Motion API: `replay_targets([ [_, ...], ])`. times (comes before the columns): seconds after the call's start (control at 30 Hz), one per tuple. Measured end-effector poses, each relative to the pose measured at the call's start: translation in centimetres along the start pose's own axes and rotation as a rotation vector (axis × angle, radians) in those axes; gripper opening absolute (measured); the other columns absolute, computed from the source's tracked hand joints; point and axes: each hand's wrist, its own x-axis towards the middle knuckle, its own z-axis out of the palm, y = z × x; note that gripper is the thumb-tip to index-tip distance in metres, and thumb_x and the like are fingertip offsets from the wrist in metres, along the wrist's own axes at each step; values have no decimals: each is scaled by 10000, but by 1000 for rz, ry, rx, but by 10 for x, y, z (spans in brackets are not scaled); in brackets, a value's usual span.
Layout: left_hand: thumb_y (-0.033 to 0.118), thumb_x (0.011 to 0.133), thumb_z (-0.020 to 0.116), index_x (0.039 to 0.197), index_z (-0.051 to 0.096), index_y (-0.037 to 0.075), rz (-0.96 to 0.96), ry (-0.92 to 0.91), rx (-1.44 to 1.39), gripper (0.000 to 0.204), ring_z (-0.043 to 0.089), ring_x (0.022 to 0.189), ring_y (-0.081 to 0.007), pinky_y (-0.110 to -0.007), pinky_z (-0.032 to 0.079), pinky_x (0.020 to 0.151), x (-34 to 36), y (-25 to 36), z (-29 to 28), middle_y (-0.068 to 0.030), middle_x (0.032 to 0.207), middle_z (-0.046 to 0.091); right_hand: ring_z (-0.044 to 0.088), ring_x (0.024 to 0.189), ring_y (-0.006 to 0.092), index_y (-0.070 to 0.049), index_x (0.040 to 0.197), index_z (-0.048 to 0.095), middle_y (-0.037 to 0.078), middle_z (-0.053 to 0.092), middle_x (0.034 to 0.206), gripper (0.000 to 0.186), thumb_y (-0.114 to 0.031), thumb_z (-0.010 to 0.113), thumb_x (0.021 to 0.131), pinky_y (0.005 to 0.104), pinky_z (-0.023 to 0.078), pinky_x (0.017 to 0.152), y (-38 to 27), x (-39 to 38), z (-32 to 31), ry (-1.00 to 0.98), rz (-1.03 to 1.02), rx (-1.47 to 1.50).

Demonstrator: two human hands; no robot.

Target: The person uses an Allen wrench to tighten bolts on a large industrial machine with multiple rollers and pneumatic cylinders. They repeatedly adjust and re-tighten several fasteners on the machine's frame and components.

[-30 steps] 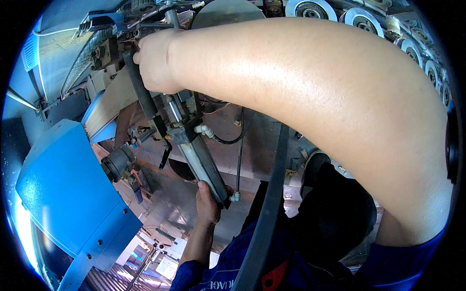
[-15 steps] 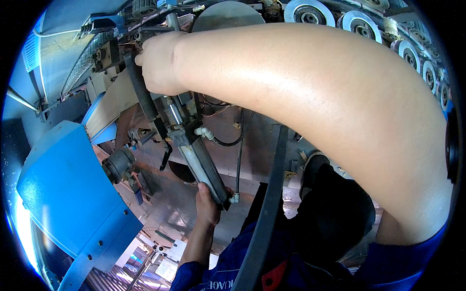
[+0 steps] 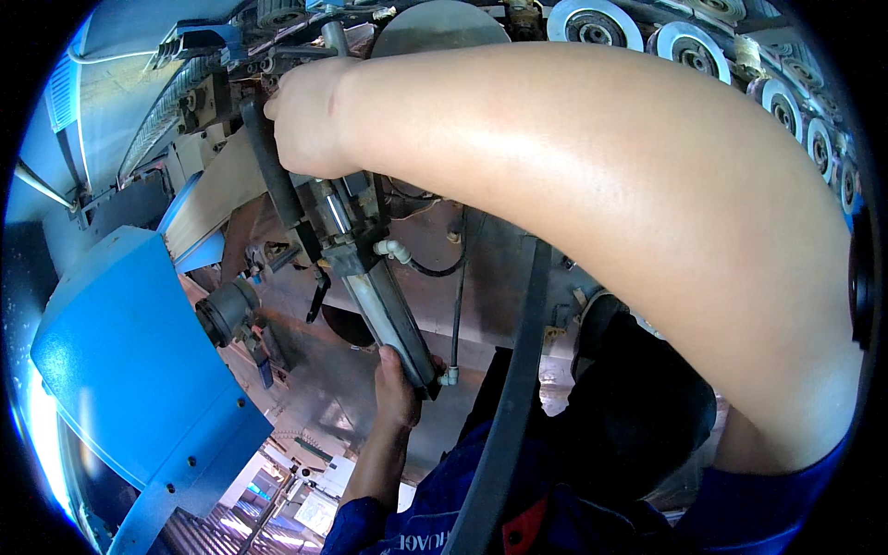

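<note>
My left hand (image 3: 396,393) wraps round the lower end of a pneumatic cylinder (image 3: 381,301), its thumb along the near side and its other fingers hidden behind. The cylinder is a tilted grey metal body with a shiny rod (image 3: 335,211) at its upper end. Across the picture reaches my right arm, and my right hand (image 3: 310,125) is closed above the rod, beside a black bar (image 3: 268,166). Its fingers are mostly hidden, and what they hold cannot be made out. White elbow fittings (image 3: 395,251) join black hoses (image 3: 455,324) to the cylinder.
A blue machine cover (image 3: 139,361) stands at the left, near a dark round knob-like part (image 3: 227,313). Several pale-rimmed rollers (image 3: 594,28) line the upper right. A dark metal bar (image 3: 518,370) slants up in front of my body. Behind the right hand is a grey disc (image 3: 439,30).
Both hands keep their places on the machine. Only the view has shifted very slightly.
</note>
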Motion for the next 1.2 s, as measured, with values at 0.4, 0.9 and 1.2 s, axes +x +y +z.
replay_targets([
  [0.4,805,951,317,1187,559,18,-3,10,24,856,704,853,-287,-382,545,698,-2,3,2,-188,947,698,593,1181,181,-150,987,809,-3,748,1074,181,-186,689,856,334,467,993,-4,-18,-1,111,-106,-110],
  [0.9,788,955,344,1247,514,10,-13,10,26,847,698,901,-320,-451,556,757,-1,-1,-3,-202,983,675,515,1283,225,-230,938,813,-72,750,1091,226,-324,609,909,392,349,1077,-21,-27,18,251,-196,-430],
  [1.2,776,962,355,1257,512,11,-32,31,2,835,700,892,-321,-442,561,748,-6,6,3,-205,971,678,402,1452,315,-175,1052,815,29,686,1322,327,-344,563,931,511,189,1242,-26,-40,25,354,-70,-464],
])
